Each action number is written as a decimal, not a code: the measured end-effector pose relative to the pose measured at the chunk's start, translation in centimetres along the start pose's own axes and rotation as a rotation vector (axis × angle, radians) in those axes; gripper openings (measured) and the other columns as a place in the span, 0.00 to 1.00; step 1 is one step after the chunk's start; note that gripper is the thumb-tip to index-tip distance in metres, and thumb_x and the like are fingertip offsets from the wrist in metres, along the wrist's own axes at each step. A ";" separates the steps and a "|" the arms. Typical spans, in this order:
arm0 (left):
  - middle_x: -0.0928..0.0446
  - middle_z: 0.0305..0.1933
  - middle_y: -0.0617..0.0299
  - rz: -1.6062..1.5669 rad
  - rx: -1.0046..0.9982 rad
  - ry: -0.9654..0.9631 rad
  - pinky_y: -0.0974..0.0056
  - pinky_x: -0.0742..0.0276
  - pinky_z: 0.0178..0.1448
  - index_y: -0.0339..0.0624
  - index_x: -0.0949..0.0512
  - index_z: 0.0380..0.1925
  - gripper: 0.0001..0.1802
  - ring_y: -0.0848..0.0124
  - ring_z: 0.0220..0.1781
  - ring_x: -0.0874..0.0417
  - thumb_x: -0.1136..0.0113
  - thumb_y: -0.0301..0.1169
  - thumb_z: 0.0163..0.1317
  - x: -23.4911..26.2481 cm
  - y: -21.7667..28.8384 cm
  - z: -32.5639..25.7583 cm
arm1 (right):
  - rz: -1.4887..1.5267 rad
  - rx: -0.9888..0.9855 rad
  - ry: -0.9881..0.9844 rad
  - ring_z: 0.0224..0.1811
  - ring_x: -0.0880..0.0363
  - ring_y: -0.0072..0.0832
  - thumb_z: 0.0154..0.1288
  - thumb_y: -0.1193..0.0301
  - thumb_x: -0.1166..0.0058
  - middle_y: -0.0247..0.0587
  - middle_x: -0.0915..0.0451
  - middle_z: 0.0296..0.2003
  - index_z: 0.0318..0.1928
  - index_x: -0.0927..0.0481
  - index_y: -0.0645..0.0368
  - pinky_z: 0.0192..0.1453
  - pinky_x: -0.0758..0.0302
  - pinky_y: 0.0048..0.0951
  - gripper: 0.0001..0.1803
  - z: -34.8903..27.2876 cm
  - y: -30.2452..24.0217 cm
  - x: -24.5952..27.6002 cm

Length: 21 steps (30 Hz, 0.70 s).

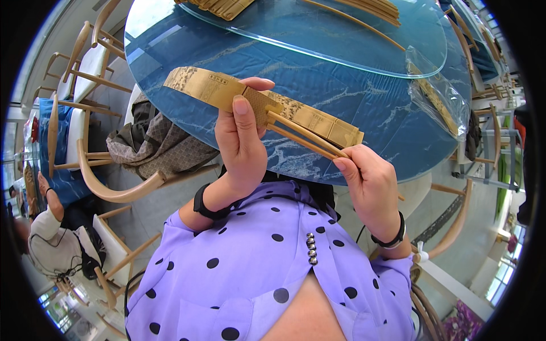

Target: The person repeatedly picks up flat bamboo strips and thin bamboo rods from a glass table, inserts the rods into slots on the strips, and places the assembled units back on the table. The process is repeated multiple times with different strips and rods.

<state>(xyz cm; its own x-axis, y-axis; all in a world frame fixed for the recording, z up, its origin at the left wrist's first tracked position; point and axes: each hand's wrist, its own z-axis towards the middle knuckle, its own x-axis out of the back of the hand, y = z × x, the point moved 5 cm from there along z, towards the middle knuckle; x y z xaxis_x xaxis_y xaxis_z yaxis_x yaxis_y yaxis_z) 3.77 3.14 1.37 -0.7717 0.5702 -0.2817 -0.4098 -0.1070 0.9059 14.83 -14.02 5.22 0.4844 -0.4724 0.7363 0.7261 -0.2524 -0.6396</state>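
Note:
A long gold printed paper sleeve (207,88) is held over the near side of the table, its left end curving away. My left hand (244,128) grips its middle, with the thumb on the front and the fingers behind. Two slender wooden chopsticks (307,139) slant down to the right from beside that grip; their upper ends are hidden at the sleeve. My right hand (367,176) pinches their lower ends between thumb and fingers. Just above the right fingers lies the sleeve's right end. Whether those fingers touch it too, I cannot tell.
On the round blue marbled table (364,85) stands a glass turntable (284,28). It bears a gold sleeve stack (224,7), a chopstick bundle (375,8) and one loose stick (364,24). A clear plastic bag (438,99) lies right. Left are a jacket-draped chair (128,193) and another person (54,238).

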 end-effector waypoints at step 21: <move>0.26 0.28 0.68 -0.218 0.440 -0.067 0.76 0.51 0.22 0.38 0.20 0.42 0.26 0.87 0.20 0.44 0.61 0.47 0.83 0.0 -1.3 1.0 | -0.385 0.068 0.068 0.23 0.22 0.38 0.69 0.57 0.38 0.42 0.25 0.24 0.42 0.17 0.62 0.25 0.28 0.35 0.19 -0.2 -1.0 -0.2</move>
<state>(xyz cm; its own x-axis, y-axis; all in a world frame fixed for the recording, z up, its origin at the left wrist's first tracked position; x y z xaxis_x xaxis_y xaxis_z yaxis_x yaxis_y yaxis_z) 4.82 4.06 0.50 -0.6524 0.5935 -0.4714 -0.3029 0.3659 0.8800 13.94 -13.81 5.62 0.1385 -0.4095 0.9017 0.8801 -0.3667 -0.3017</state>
